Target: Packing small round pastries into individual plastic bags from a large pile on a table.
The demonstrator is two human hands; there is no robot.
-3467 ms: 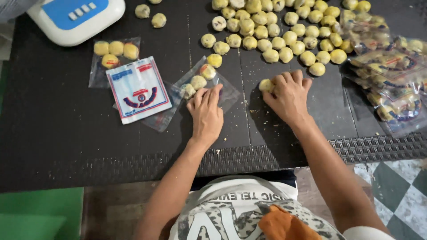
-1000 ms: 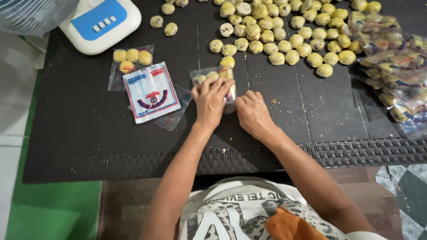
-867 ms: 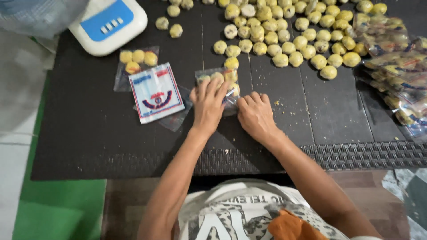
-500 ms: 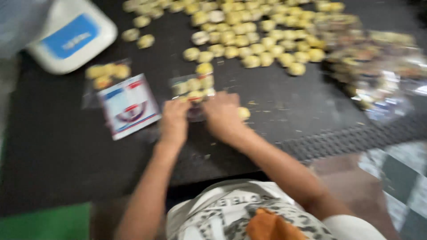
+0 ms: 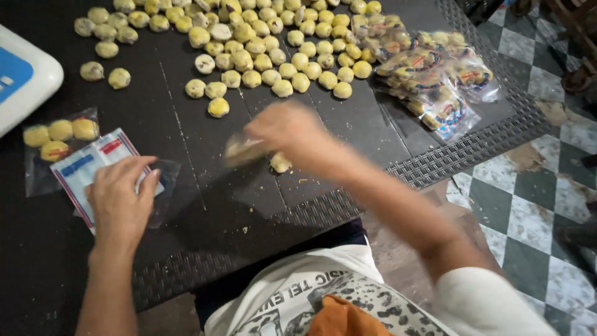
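Observation:
My left hand (image 5: 121, 199) lies palm down on a stack of flat clear bags with red and blue print (image 5: 81, 165) at the left of the black mat (image 5: 205, 211). Blurred by motion, my right hand (image 5: 289, 130) is above the middle of the mat, gripping a small clear bag of round yellow cookies (image 5: 239, 149). One loose cookie (image 5: 281, 163) sits on the mat just below that hand. A large heap of loose yellow cookies (image 5: 267, 43) covers the far side of the mat.
A clear bag with several cookies (image 5: 56, 134) lies beside the stack of bags. A white scale with a blue panel (image 5: 22, 74) is at the far left. Filled printed packets (image 5: 429, 74) are piled at the far right. Checkered floor (image 5: 528, 186) lies beyond the mat's right edge.
My hands have parted. The left moved left onto the stack of printed bags, and the right lifted the small filled bag and swung it rightward. The camera view shifted right.

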